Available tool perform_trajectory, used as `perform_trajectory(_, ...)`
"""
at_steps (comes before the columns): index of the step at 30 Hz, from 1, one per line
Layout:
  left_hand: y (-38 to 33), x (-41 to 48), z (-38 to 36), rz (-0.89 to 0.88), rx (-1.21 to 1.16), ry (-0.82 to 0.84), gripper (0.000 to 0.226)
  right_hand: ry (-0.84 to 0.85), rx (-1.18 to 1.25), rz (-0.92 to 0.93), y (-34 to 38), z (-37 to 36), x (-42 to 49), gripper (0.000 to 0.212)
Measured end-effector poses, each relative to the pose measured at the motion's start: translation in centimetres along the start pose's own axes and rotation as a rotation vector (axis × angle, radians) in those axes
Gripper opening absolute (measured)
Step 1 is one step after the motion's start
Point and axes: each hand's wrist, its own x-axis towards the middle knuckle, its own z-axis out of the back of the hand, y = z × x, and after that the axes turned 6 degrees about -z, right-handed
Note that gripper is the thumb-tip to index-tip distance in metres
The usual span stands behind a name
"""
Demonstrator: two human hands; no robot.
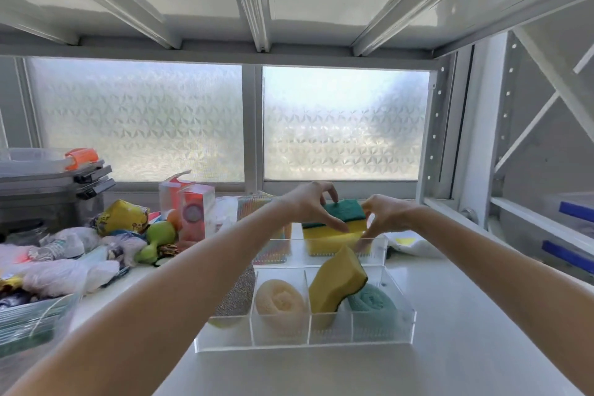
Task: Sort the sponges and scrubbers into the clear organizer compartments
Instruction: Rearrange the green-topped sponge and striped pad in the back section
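Gripping a green-topped yellow sponge (pixel 340 219) between both hands, I hold it over the far right compartment of the clear organizer (pixel 305 331) on the white counter (pixel 466 315). My left hand (pixel 308 202) pinches its left end with thumb and fingers closed on it; my right hand (pixel 385 215) pinches the right end the same way. Another yellow sponge (pixel 328 243) sits just beneath it in that compartment. In the near row, a cream round scrubber (pixel 279 299) fills one compartment, a wavy yellow sponge (pixel 337 280) stands tilted in the next, and a rolled teal cloth (pixel 373 302) lies in the rightmost. A silvery scrubber (pixel 234 296) seems to sit in the leftmost, though my forearm hides most of it. Packaging clutters the counter's left side; its printing is too blurred to read.
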Motion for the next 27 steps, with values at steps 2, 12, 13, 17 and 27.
perform_trajectory(2,0.4,0.2,-0.3,0.037,0.013,0.000,0.067,-0.027,0.055,0.042,-0.5,-0.2,-0.1,0.068)
perform_trajectory(12,-0.5,0.0,-1.6,0.027,-0.104,-0.093,0.075,0.012,0.072,0.150,0.5,1.3,-0.5,0.060)
perform_trajectory(13,-0.3,-0.2,-1.2,0.051,-0.108,-0.086,0.081,0.015,0.065,0.145,0.6,1.3,-0.5,0.060)
perform_trajectory(17,0.7,-1.1,0.0,0.133,-0.082,0.023,0.077,0.017,0.070,0.133,0.4,1.6,-0.5,0.055)
perform_trajectory(27,0.8,-1.6,-0.6,0.079,-0.122,0.013,0.056,0.011,0.115,0.134,-0.9,1.5,-0.9,0.043)
